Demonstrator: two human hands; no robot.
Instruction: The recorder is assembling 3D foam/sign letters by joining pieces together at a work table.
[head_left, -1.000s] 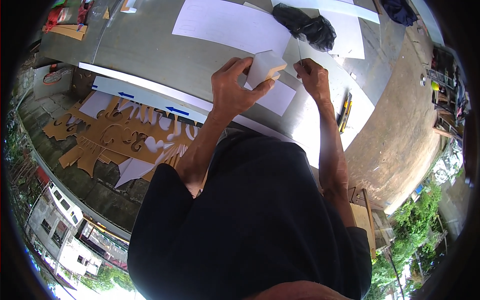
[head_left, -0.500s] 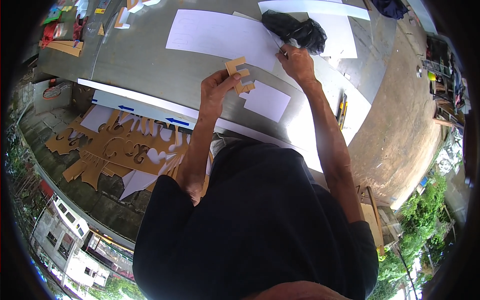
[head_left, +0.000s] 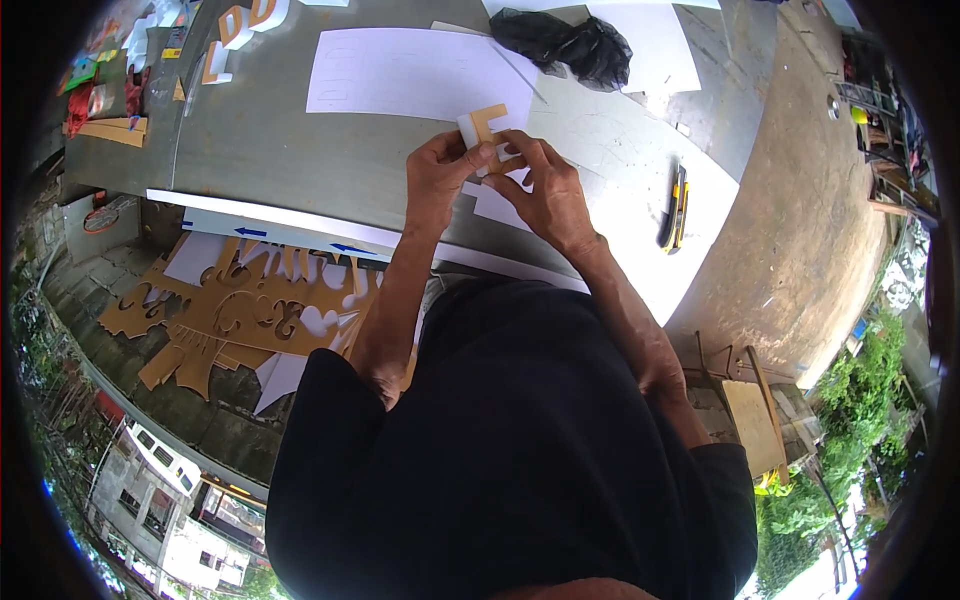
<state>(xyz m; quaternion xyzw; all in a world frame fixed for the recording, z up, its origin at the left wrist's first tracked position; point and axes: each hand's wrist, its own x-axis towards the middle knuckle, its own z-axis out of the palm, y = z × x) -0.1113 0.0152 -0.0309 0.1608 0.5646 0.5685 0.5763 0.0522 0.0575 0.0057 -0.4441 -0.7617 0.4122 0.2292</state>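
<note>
My left hand [head_left: 435, 180] is closed on a small letter-shaped block [head_left: 482, 122], its thumb on the near part. The block has a tan face, and its thick white side is turned up on the left. From the right, my right hand [head_left: 553, 195] pinches the same block with its fingers, which partly hide it. Under the hands lies a small white sheet [head_left: 490, 205], mostly covered. Beyond them a long white sheet [head_left: 400, 75] with faint outlines rests on the grey metal table [head_left: 270, 150]. A crumpled black plastic bag [head_left: 595, 55] sits at that sheet's right end.
A yellow-and-black utility knife [head_left: 676, 210] lies to the right. Several tan-faced letter blocks [head_left: 236, 28] stand at the far left, near coloured bags [head_left: 82, 100]. Below the table's white front edge [head_left: 290, 220], cut-out brown board scraps [head_left: 235, 305] are piled up.
My right hand has left the black bag and come left to the letter block. The block is turned in my left hand, so its white side now shows.
</note>
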